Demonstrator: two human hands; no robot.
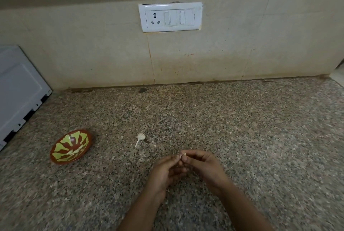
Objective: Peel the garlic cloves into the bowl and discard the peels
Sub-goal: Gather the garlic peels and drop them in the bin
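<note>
Over the near middle of the speckled brown granite counter, the person's left hand and right hand meet fingertip to fingertip, both pinching a small pale garlic clove between thumb and curled fingers. Only a sliver of it shows, so how much skin remains cannot be told. Holding it from both sides probably lets one hand steady the clove while the other's nails work at the peel, and keeping it low above the counter means loosened skin would fall onto the stone. A second white clove with a thin papery tail lies on the counter just beyond the hands and to their left, near enough to be taken up next. The round red-brown bowl with a green leaf pattern sits well apart towards the counter's left edge, within an easy sideways reach for dropping peeled cloves; whether any lie in it already cannot be made out against the pattern. A white appliance stands at the far left corner, and a white switch-and-socket plate is fixed to the beige tiled wall behind.
</note>
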